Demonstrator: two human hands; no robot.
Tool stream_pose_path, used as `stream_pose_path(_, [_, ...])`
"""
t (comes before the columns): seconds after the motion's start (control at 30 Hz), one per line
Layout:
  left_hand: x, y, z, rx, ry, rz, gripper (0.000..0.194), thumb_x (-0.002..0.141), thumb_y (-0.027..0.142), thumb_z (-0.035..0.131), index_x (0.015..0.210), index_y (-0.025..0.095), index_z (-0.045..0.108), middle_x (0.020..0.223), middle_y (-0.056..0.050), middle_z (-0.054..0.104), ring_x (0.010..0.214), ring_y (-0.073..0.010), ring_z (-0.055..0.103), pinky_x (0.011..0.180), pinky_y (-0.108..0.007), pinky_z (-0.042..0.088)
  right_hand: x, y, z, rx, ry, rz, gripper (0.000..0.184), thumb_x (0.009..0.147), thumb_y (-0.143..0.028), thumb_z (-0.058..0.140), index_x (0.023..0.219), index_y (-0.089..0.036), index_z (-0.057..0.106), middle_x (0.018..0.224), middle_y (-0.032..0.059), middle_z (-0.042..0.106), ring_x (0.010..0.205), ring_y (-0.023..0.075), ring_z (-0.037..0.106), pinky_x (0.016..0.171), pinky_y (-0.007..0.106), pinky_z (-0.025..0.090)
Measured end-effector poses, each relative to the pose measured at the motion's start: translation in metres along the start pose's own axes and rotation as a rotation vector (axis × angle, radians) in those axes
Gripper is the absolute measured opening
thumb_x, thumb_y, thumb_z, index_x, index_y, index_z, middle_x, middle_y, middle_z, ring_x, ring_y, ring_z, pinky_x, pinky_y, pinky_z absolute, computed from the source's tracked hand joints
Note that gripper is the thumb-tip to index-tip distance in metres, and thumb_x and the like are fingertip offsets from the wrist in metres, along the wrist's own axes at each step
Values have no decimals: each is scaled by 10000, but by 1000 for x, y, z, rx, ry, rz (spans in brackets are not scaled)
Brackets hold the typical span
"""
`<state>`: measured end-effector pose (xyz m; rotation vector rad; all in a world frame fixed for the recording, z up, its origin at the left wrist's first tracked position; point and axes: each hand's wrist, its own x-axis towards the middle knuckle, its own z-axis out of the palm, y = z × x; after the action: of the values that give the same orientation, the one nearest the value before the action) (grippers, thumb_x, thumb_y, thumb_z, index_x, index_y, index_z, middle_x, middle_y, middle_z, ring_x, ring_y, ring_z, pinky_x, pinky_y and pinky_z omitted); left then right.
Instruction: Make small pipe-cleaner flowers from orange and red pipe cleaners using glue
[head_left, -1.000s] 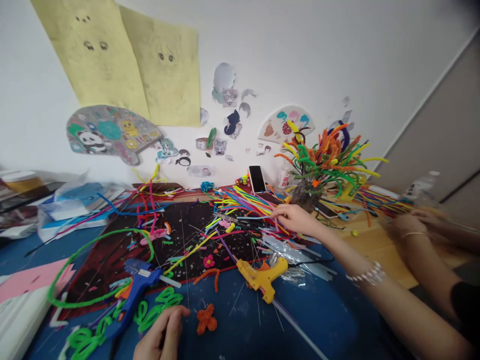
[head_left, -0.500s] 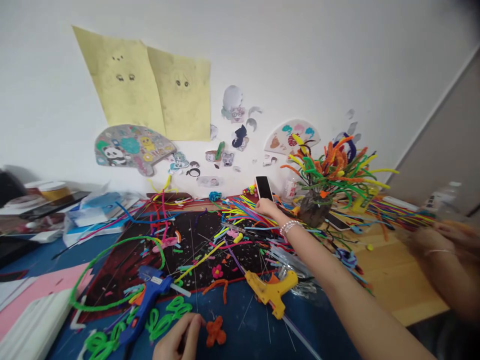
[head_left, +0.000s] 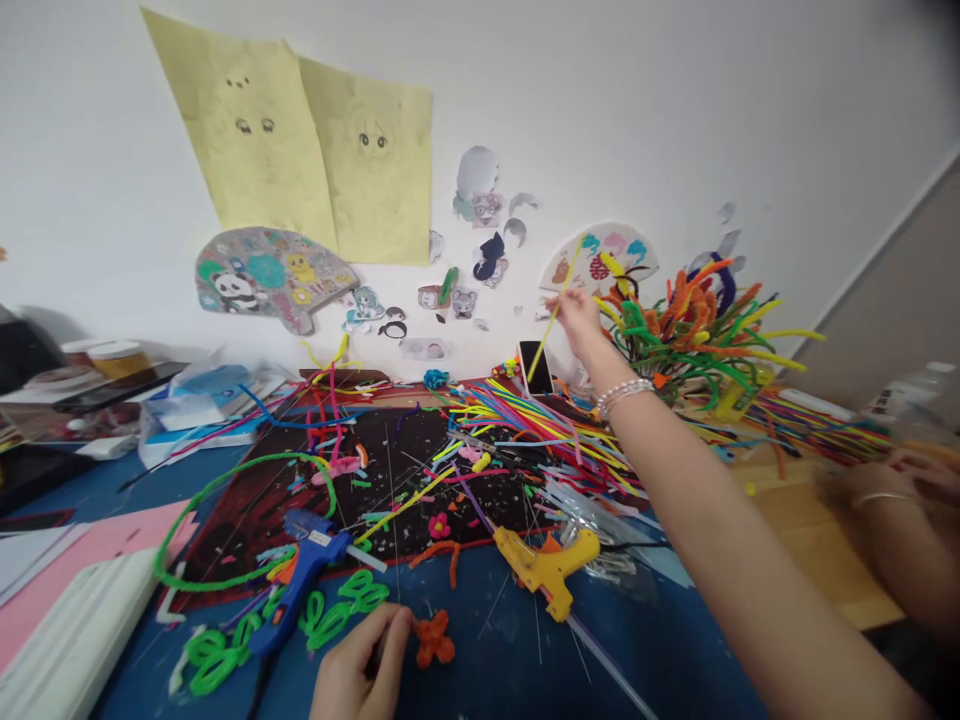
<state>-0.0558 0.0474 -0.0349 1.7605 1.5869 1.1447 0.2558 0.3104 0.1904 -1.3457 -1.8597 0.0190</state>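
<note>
My right hand point(head_left: 579, 325) is raised in front of the wall, pinching a yellow pipe cleaner point(head_left: 546, 335) that slants down past a phone. A beaded bracelet circles that wrist. Low in the view, my left hand point(head_left: 364, 665) is closed, with thumb and forefinger pressed together at the edge of an orange pipe-cleaner flower point(head_left: 435, 640); the exact grip point is hidden. Green pipe-cleaner loops point(head_left: 330, 620) and a blue glue gun point(head_left: 304, 570) lie left of it. To its right rests a yellow glue gun point(head_left: 551, 570). Loose coloured pipe cleaners point(head_left: 517, 415) lie beneath my right forearm.
A phone point(head_left: 535, 368) leans near the wall. At right stands a bunch of bendy orange, green and yellow pipe cleaners point(head_left: 697, 320). Another person's hands point(head_left: 892, 490) are at the right edge. A large green ring point(head_left: 169, 530) and scraps cover the dark mat point(head_left: 300, 520).
My right hand has risen from the pile by the phone and now holds a yellow pipe cleaner. My left hand stays beside the orange flower. The view has tilted slightly.
</note>
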Motion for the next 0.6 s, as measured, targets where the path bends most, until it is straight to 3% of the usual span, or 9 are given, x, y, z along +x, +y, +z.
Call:
stream_pose_path(0.1, [1,0,-4,40,-40,4,406,894,501,483,743,180,679,679,-20,687,595,-161,621,547,-193,476,3,-27,-16,33,117,-71,235,984,-323,482,1025,-135,619,1003,49,652,864,153,646,770,339,540])
stream_pose_path(0.13, [1,1,-5,43,-42,1,399,897,490,480,746,179,680,685,-23,688,598,-161,622,547,-193,475,-1,-37,-18,42,130,-111,244,981,-326,489,923,-127,617,895,24,664,776,120,633,732,294,528])
stream_pose_path(0.2, [1,2,-6,32,-42,-9,391,898,478,479,745,181,681,680,-20,682,584,-156,613,534,-193,467,-19,-58,-16,47,97,-216,414,1022,-307,285,809,-108,578,704,-27,629,785,70,596,729,199,443])
stream_pose_path(0.27, [0,4,-5,-7,-15,-16,372,887,479,497,759,183,683,634,-7,650,544,-147,589,509,-192,454,-52,-75,-5,32,-22,-346,378,998,-252,270,914,-80,597,821,-4,648,885,89,579,777,215,404])
stream_pose_path(0.33, [-1,4,-4,-70,37,-14,329,864,476,541,839,182,687,582,17,598,505,-135,559,487,-189,442,-96,-88,13,5,-212,-491,188,930,-176,461,959,-106,633,908,13,676,885,109,583,792,228,406])
stream_pose_path(0.4, [-4,5,-2,-144,108,-2,322,844,458,585,967,174,671,589,30,578,497,-125,549,487,-186,445,-142,-96,30,-34,-386,-629,79,844,-134,586,869,-156,658,774,-3,670,743,124,575,665,218,399])
stream_pose_path(0.47, [-7,5,-1,-211,173,20,343,845,430,597,1063,169,644,649,22,600,511,-117,556,501,-187,459,-183,-99,40,-192,-550,-925,132,885,-132,510,921,-150,636,781,34,655,702,155,555,571,247,354])
stream_pose_path(0.53, [-9,7,-2,-231,197,65,313,850,389,599,1071,172,648,711,3,626,506,-109,549,500,-191,466,-211,-100,41,-259,-594,-978,147,906,-149,466,941,-148,608,787,43,634,692,163,542,540,264,328])
stream_pose_path(0.6, [-10,12,-3,-197,139,136,231,850,336,604,1002,181,684,752,-17,645,497,-107,540,491,-199,467,-226,-98,36,-263,-587,-943,159,928,-165,433,936,-160,592,779,37,618,683,160,532,542,273,321])
